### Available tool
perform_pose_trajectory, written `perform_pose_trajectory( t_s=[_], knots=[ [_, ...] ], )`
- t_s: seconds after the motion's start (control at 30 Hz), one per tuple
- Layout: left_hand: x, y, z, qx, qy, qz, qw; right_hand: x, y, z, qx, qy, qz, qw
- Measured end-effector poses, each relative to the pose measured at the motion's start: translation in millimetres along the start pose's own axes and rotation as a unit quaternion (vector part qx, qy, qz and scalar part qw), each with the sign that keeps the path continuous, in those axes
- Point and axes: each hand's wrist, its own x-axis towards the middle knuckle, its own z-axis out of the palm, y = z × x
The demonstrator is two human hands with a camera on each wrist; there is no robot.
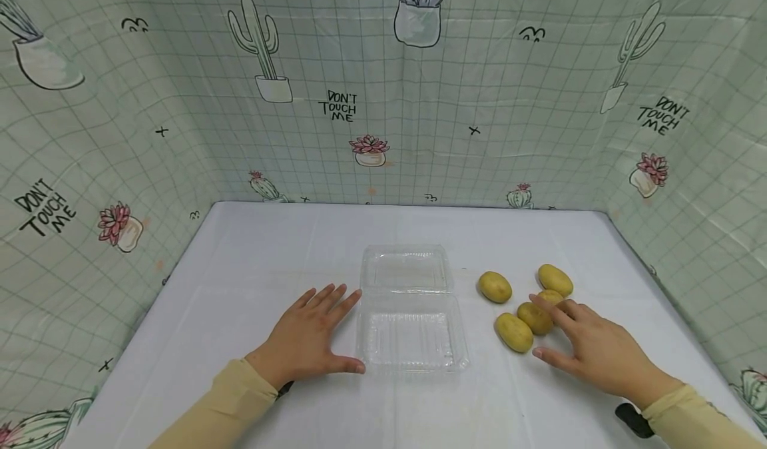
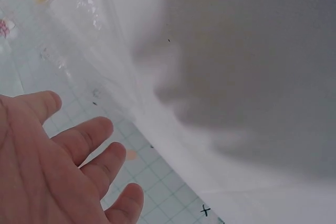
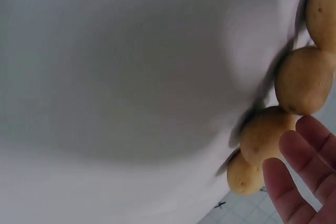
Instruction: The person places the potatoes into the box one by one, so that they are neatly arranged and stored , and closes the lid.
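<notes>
A clear plastic clamshell box (image 1: 410, 332) lies unfolded on the table, its lid (image 1: 406, 268) toward the back. My left hand (image 1: 308, 342) is spread at the box's left side, fingers straight, holding nothing; whether it touches the rim I cannot tell. Several potatoes (image 1: 514, 332) lie to the right of the box. Over the nearest of them hovers my right hand (image 1: 599, 349), thumb and fingers apart and relaxed. In the right wrist view its fingertips (image 3: 281, 177) are close beside the row of potatoes (image 3: 303, 80); contact is unclear. One potato (image 1: 549, 297) is partly hidden behind those fingers.
A white cloth covers the table (image 1: 287, 249). Behind it and on both sides stands a green checked curtain (image 1: 419, 102) with cactus prints. One potato (image 1: 495, 287) lies apart from the others, nearer the box; another (image 1: 555, 280) is farthest back.
</notes>
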Motion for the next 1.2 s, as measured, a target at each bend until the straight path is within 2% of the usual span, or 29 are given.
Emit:
perform_pose_trajectory(
  t_s=[0.27,0.5,0.63,0.93,1.2],
  knots=[
    [1.3,-0.1,1.9,0.000,-0.001,0.010,1.0000,6.2,-14,2,0.000,0.060,-0.025,0.9979],
    [1.3,0.1,3.6,0.005,-0.011,0.004,0.9999,8.2,-28,7,0.028,0.038,-0.030,0.9985],
    [2.1,-0.2,4.8,0.010,-0.013,0.006,0.9998,9.3,-32,11,0.025,0.032,-0.036,0.9985],
    [2.8,0.9,4.9,0.007,-0.020,0.008,0.9997,13.0,-34,20,0.013,0.040,-0.047,0.9980],
    [3.0,2.6,4.3,0.007,-0.023,0.010,0.9997,14.0,-38,23,0.035,0.049,-0.049,0.9970]
  ],
)
